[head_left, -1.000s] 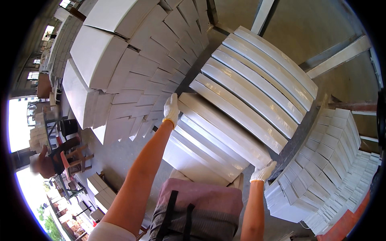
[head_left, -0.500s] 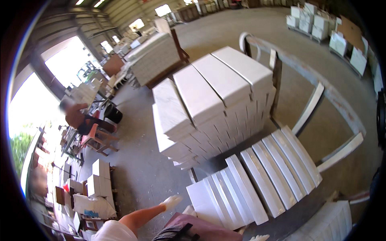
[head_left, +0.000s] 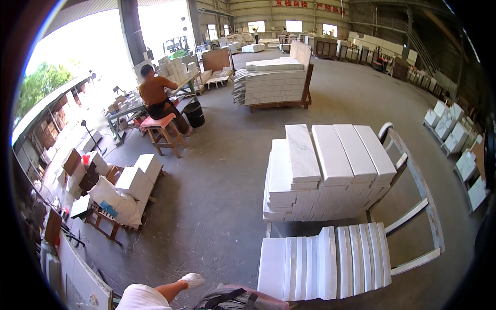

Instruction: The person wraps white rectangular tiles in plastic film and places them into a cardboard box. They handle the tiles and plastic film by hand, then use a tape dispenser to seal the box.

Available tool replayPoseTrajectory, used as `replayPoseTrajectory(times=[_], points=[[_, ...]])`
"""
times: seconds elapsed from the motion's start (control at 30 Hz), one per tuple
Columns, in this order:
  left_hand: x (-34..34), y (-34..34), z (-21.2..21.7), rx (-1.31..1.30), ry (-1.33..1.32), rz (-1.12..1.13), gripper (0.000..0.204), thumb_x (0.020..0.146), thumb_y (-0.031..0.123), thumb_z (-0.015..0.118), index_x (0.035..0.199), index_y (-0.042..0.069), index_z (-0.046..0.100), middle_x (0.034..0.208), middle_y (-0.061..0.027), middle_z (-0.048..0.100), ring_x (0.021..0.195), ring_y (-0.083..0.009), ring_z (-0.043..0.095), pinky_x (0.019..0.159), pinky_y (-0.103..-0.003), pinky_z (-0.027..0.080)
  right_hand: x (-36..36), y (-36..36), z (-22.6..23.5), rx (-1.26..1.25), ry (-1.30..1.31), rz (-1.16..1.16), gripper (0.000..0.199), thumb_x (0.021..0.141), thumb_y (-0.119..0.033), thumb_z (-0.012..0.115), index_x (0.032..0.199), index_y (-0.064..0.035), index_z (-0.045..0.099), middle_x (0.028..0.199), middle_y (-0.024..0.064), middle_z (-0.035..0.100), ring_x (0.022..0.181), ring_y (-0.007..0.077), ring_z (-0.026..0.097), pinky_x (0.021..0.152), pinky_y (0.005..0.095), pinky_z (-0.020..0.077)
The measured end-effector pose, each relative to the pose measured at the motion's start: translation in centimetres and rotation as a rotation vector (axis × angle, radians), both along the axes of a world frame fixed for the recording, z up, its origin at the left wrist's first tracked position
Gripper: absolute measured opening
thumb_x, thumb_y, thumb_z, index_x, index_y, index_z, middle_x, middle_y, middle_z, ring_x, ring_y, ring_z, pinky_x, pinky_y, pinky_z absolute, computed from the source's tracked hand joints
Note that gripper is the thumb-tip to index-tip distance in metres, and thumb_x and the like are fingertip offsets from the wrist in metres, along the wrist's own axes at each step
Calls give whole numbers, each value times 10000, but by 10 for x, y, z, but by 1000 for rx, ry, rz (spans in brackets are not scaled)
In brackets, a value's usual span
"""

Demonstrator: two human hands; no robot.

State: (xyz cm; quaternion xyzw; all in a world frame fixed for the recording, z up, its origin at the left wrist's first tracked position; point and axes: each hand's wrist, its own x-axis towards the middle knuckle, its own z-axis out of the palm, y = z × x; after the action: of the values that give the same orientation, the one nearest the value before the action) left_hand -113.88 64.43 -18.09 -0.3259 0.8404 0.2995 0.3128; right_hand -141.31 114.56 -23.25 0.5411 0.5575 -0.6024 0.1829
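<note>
My left hand [head_left: 193, 280], in a white glove, reaches forward from the lower edge over the floor. It holds nothing I can see, its fingers appear loosely extended, and it touches none of the slabs. To its right, a row of white slabs [head_left: 271, 266] stands on edge, packed side by side. Behind that row rises a tall stack of white stone slabs [head_left: 330, 160], with several thick pieces laid flat on top. Both rest on a cart with a metal rail [head_left: 421, 178]. My right hand is out of the picture.
A seated person [head_left: 155, 92] works at a bench on the left, by a black bucket [head_left: 195, 114]. Nearer are a white sack [head_left: 114, 202] and boxes [head_left: 135, 178] on a low wooden stand. A slab pile [head_left: 274, 88] stands farther back. More slabs [head_left: 457, 137] line the right.
My view has swung left and upward, so the cart's slabs sit farther right and lower. The right glove at the lower edge has gone from view. The left hand stays empty.
</note>
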Motion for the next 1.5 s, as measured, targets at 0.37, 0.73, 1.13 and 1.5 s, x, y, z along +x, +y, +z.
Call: replayPoseTrajectory(times=[0.37, 0.73, 1.13, 1.5], points=[[130, -98, 79, 91, 349, 760, 525, 908, 521, 613, 970, 11, 722, 857, -98, 722, 836, -232, 664, 770, -383, 504, 99, -322, 46, -385, 12, 788, 422, 983, -399, 532, 1309, -131, 512, 1085, 110, 665, 931, 263, 676, 800, 449, 571], [485, 79, 22, 112, 198, 2265, 252, 892, 280, 616, 791, 49, 614, 690, -83, 590, 521, -205, 550, 479, -371, 493, 163, -597, 150, -550, 228, 1505, 414, 942, -396, 633, 1208, -81, 590, 926, 114, 678, 717, 203, 637, 657, 390, 552], [280, 107, -11, -123, 307, 1488, 460, 948, 410, 443, 1051, 48, 708, 1087, -200, 689, 1032, -408, 640, 909, -479, 489, 200, -655, 146, -449, -154, 2059, 178, 920, -316, 647, 868, -150, 609, 709, 6, 587, 566, 152, 536, 492, 291, 411], [229, 205, -45, -120, -49, 1562, 241, 779, 174, 582, 914, 38, 728, 979, -227, 696, 866, -424, 684, 759, -503, 556, 228, -786, 69, -254, -70, 2472, 310, 953, -376, 596, 1095, -104, 636, 836, 70, 655, 610, 195, 581, 537, 372, 484]])
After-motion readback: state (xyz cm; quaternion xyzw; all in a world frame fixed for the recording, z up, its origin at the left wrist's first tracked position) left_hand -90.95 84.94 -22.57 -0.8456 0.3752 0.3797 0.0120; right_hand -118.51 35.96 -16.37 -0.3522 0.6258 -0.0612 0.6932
